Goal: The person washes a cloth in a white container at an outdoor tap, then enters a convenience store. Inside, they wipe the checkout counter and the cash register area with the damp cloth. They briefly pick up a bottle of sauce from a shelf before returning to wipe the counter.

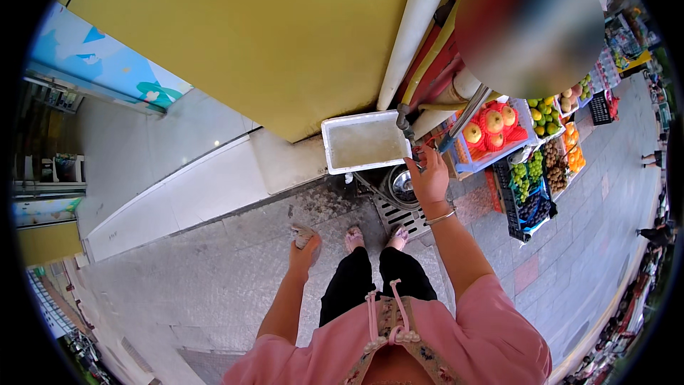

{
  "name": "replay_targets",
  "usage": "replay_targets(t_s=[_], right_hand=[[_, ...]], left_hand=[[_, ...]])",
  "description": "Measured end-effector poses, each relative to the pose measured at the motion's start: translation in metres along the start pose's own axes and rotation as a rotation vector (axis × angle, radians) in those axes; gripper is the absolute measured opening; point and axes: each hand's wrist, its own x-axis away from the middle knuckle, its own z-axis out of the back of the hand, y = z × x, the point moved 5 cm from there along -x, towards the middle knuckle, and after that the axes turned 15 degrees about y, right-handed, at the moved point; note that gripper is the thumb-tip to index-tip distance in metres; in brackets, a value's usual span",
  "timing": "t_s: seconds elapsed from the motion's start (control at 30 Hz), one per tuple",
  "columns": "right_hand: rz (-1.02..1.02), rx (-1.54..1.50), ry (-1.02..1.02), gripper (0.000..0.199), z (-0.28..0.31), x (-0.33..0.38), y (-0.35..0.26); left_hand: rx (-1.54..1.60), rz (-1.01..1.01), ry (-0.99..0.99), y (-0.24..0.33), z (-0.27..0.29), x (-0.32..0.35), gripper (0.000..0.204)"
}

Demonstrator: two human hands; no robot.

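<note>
Cloth: small grey-beige wad (305, 237), bunched in the left hand, low over the pavement, just left of the person's feet.
L hand (304, 253): grip clamped on the cloth, fingers curled round it, arm hanging down.
R hand (429, 180): raised, fingers spread & apart, holding nothing; reaches twd the tap, v. near it, contact can't tell. Thin bracelet (440, 217) on wrist.
Tap (405, 122): dark fitting at foot of white pipe (419, 28), by the yellow wall (263, 36).
Tub: white rectangular tub (365, 142), murky water inside, just left of tap.
Below: round metal basin (402, 184) beside a drain grate (399, 215).
Right: fruit crates – apples in red netting (491, 127), green grapes (526, 175), oranges (574, 150).
Ground: grey pavement (214, 278).
</note>
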Motion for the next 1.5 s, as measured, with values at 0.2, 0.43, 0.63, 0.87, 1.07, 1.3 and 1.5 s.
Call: replay_targets(t_s=[0.2,0.43,0.63,0.87,1.07,1.3,1.5], right_hand=[[0.227,0.287,-0.017,0.031,-0.012,-0.02,-0.007],[0.079,0.375,0.001,0.038,-0.042,-0.019,0.002],[-0.531,-0.42,-0.071,0.039,-0.056,-0.018,0.023],[-1.187,-0.837,-0.058,0.027,-0.063,-0.011,0.032],[-0.9,-0.689,0.0,0.03,-0.072,-0.028,0.026],[-0.649,-0.424,0.021,0.027,-0.073,-0.038,0.029],[-0.499,-0.525,0.03,0.033,-0.067,-0.031,0.023]], left_hand=[[0.024,-0.008,0.086,-0.014,0.045,0.017,0.079],[0.045,-0.012,0.131,-0.022,0.057,0.021,0.08],[0.098,-0.011,0.114,-0.022,0.061,0.014,0.075],[0.051,-0.009,0.12,-0.026,0.063,0.002,0.075],[0.055,-0.004,0.079,-0.015,0.056,0.017,0.079],[0.056,0.029,0.061,-0.032,0.052,0.015,0.081],[0.144,0.057,-0.017,-0.039,0.041,0.012,0.076]])
